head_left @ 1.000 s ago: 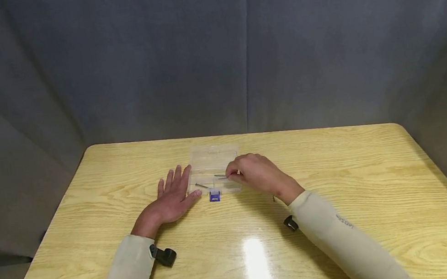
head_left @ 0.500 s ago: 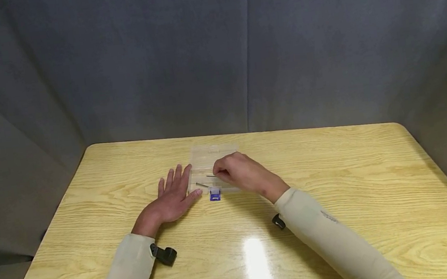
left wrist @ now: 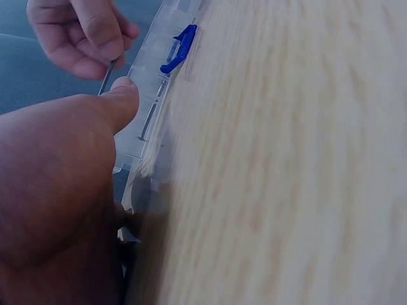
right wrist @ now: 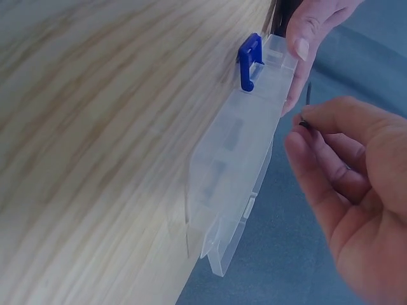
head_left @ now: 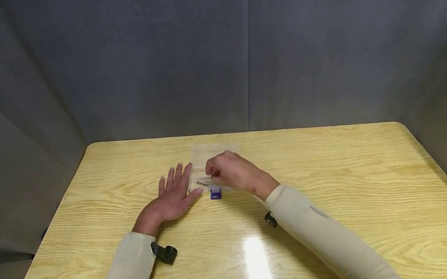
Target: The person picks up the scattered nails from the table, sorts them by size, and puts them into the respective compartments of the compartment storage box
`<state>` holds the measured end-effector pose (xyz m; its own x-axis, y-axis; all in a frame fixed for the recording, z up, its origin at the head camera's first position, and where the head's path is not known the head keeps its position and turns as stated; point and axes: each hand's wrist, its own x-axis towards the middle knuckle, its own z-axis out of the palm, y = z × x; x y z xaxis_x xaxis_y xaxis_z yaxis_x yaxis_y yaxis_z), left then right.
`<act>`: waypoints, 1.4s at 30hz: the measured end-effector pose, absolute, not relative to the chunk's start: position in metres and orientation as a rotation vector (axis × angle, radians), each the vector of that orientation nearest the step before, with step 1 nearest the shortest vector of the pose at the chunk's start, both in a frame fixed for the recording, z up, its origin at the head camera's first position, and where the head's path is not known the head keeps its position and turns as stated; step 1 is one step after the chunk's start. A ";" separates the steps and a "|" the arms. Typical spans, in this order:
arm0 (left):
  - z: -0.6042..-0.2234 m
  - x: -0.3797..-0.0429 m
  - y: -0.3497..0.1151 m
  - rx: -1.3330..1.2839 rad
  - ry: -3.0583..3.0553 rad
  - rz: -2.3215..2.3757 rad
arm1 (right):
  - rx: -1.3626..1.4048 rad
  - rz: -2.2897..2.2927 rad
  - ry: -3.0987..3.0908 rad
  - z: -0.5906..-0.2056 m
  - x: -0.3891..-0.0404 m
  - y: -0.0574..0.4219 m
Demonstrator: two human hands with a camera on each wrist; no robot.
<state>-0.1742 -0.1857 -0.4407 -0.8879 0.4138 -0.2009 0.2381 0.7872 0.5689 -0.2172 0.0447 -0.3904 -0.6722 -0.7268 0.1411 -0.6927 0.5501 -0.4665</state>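
Observation:
A clear plastic compartment box lies on the table with its lid laid back and a blue latch at its front. My left hand rests flat at the box's left side, fingers spread, thumb by the front corner. Over the left compartment, my right hand pinches a thin metal nail between thumb and forefinger. Its dark head shows at the fingertips in the right wrist view, with the shaft pointing toward the left hand. Another nail lies in the box's left compartment.
The wood-grain table reaches out on all sides of the box. Grey curtains hang behind it and at both sides. Each sleeve carries a small black wrist camera, the left one and the right one.
My right hand has moved left across the box, from the right compartment to above the left one, carrying the nail. My left hand has stayed in place.

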 end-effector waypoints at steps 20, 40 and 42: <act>-0.442 -0.174 -0.187 0.520 2.673 0.795 | -1.215 -0.687 2.726 -0.394 -0.218 0.034; -0.441 -0.174 -0.186 0.514 2.666 0.803 | -1.196 -0.721 2.705 -0.388 -0.213 0.068; -0.441 -0.174 -0.187 0.508 2.671 0.802 | -1.172 -0.722 2.713 -0.386 -0.213 0.074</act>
<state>-0.1737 -0.1872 -0.4406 -0.8905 0.4154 -0.1859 0.2441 0.7808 0.5751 -0.2133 0.0743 -0.3861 -0.6988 -0.7091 0.0942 -0.6620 0.5913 -0.4605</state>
